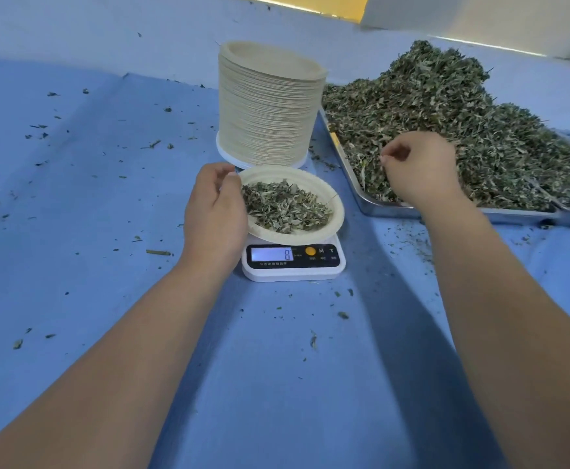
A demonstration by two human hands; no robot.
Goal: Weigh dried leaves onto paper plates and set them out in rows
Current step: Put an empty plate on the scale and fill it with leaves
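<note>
The left hand [214, 211] curls round the left rim of the paper plate [314, 233] of dried leaves [285, 206] on the digital scale [293, 270], mid-tabletop [90, 198]. The right hand [422, 167], fingers curled and fingertips together, hovers over the leaf heap [446, 106] in the steel tray [513, 216] toward the right edge. Whether it pinches leaves, I cannot tell.

Matt paper plate [334, 214], shiny metal tray [371, 206], smooth white plastic scale [293, 274], blue cloth [107, 198]

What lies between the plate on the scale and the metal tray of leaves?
Head view: only a narrow strip of blue cloth separates plate and tray, nothing else.
</note>
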